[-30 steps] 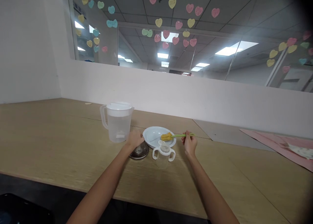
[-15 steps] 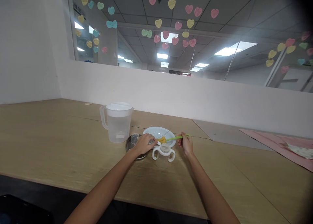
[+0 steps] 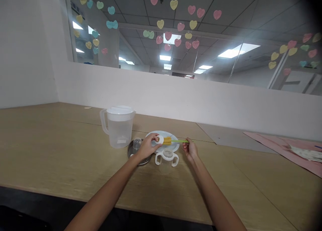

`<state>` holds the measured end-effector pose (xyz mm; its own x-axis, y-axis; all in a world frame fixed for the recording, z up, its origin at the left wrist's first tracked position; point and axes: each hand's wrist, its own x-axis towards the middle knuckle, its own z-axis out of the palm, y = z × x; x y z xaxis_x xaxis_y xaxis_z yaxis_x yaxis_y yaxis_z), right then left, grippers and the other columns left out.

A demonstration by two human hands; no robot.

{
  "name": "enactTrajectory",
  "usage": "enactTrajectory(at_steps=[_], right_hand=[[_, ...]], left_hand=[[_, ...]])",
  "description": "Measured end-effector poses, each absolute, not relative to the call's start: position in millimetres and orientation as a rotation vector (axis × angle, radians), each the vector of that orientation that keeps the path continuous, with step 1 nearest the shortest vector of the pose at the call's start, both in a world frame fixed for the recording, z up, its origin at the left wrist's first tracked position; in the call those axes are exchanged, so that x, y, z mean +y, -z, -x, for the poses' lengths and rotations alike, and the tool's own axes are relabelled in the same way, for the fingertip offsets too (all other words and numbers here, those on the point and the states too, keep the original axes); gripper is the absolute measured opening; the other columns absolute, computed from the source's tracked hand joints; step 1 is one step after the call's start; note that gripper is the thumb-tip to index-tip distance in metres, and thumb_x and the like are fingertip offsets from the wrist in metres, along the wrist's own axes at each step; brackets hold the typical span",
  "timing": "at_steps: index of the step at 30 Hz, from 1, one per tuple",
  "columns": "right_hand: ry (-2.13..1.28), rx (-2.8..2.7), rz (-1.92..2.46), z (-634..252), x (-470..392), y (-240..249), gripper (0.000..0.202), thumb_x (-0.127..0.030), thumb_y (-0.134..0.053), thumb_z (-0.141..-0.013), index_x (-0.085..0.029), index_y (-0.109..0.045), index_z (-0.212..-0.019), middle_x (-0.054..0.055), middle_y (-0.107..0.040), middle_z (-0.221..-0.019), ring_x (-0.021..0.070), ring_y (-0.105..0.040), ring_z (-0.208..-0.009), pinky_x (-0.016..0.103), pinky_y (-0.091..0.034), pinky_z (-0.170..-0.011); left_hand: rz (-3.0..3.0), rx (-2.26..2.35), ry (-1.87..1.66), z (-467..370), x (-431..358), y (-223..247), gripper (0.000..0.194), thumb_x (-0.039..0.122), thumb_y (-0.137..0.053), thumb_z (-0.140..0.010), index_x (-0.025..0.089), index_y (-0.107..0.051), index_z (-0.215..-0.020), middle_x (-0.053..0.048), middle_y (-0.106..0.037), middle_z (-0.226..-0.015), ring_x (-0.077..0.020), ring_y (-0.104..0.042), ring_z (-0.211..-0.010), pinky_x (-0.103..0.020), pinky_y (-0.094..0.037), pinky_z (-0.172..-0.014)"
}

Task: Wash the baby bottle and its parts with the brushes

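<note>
My own left fingers cover part of the white ring (image 3: 160, 140), so I can't tell how far the yellow head of the brush (image 3: 167, 141) goes into it. My left hand (image 3: 148, 146) also hides much of the dark dish (image 3: 130, 151) just left of the plate (image 3: 162, 133), where a clear cap (image 3: 137, 143) stands. The clear body of the two-handled cup (image 3: 166, 164), at the plate's near edge, is faint against the wood.

I have the ring pinched between left thumb and fingers, above the plate's left part. My right hand (image 3: 190, 150), by the plate's right edge, is closed on the brush's green handle, the yellow head pointing left across the plate to the ring.

The plate sits on a wood-toned table (image 3: 75, 150). Left of it and slightly beyond stands a lidded, translucent pitcher (image 3: 120, 130); far to its right lies a pink cloth (image 3: 266, 143). Behind the plate rises a white wall (image 3: 125, 86), with a window (image 3: 208, 53) above it dotted with heart-shaped notes (image 3: 173, 4) and showing ceiling lights (image 3: 238, 50).
</note>
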<state>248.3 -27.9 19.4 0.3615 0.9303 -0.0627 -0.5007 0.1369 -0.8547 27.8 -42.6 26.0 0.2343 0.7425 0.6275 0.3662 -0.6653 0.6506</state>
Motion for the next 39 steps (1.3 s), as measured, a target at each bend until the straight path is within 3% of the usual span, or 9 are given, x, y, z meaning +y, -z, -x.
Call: enactTrajectory(at_steps=[7,14,19,22,27,32,39], right_hand=[[-1.306,-0.629,0.748,-243.9,-31.7,-21.4,0.015,-0.023,-0.054,-0.077,-0.014,-0.048,-0.066,-0.002,-0.051,-0.043,0.0036,-0.042,-0.034,0.01,-0.034,-0.031],[-1.442,-0.574,0.704,-232.0,-37.5,-24.0,0.018,-0.017,-0.048,-0.081,-0.014,-0.049,-0.063,-0.003,-0.049,-0.041,0.003,-0.042,-0.034,0.008,-0.035,-0.032],[-1.33,-0.568,0.743,-233.4,-37.3,-26.9,0.016,-0.017,-0.047,-0.08,-0.013,-0.05,-0.065,-0.001,-0.052,-0.042,0.0037,-0.043,-0.033,0.01,-0.036,-0.032],[-1.183,-0.468,0.824,-243.0,-35.0,-26.2,0.016,-0.016,-0.043,-0.08,-0.015,-0.047,-0.065,-0.003,-0.05,-0.04,0.0041,-0.041,-0.031,0.011,-0.032,-0.03],[-1.103,-0.361,0.889,-258.7,-30.0,-21.5,0.016,-0.017,-0.041,-0.08,-0.017,-0.042,-0.064,-0.005,-0.047,-0.039,0.0032,-0.039,-0.029,0.01,-0.031,-0.03],[-1.103,-0.345,0.919,-259.4,-29.5,-20.7,0.017,-0.015,-0.037,-0.08,-0.016,-0.042,-0.064,-0.005,-0.046,-0.038,0.003,-0.038,-0.029,0.01,-0.029,-0.03],[-1.135,-0.324,0.92,-258.7,-28.0,-20.1,0.015,-0.014,-0.038,-0.079,-0.016,-0.043,-0.064,-0.005,-0.046,-0.039,0.0032,-0.037,-0.029,0.011,-0.028,-0.029]], left_hand=[[-2.006,0.907,-1.437,-32.1,-41.5,-22.9,0.044,0.029,-0.059,-0.07,0.02,-0.048,-0.112,-0.007,-0.051,-0.118,-0.0183,-0.05,-0.107,-0.034,-0.043,-0.09],[-1.885,0.803,-1.541,-36.5,-45.2,-24.7,0.04,0.035,-0.059,-0.071,0.02,-0.053,-0.108,-0.007,-0.051,-0.117,-0.0181,-0.052,-0.103,-0.029,-0.047,-0.084],[-1.945,1.019,-1.656,-29.9,-41.8,-27.3,0.034,0.037,-0.057,-0.072,0.018,-0.055,-0.101,-0.005,-0.058,-0.097,-0.0153,-0.056,-0.087,-0.029,-0.046,-0.079],[-2.063,1.251,-1.717,-17.0,-38.6,-32.3,0.027,0.035,-0.053,-0.074,0.018,-0.057,-0.093,-0.003,-0.056,-0.088,-0.0149,-0.054,-0.079,-0.028,-0.045,-0.072],[-2.559,1.439,-1.383,10.3,-34.1,-35.5,0.023,0.025,-0.049,-0.07,0.018,-0.058,-0.091,-0.005,-0.053,-0.089,-0.0193,-0.052,-0.083,-0.031,-0.042,-0.075],[-2.675,1.206,-1.173,29.7,-37.7,-24.3,0.041,0.023,-0.046,-0.068,0.017,-0.045,-0.108,-0.007,-0.053,-0.101,-0.0204,-0.051,-0.09,-0.033,-0.041,-0.079],[-2.598,1.357,-0.877,35.7,-50.6,-10.1,0.06,0.03,-0.056,-0.063,0.015,-0.035,-0.117,-0.007,-0.056,-0.093,-0.0219,-0.054,-0.084,-0.032,-0.042,-0.074]])
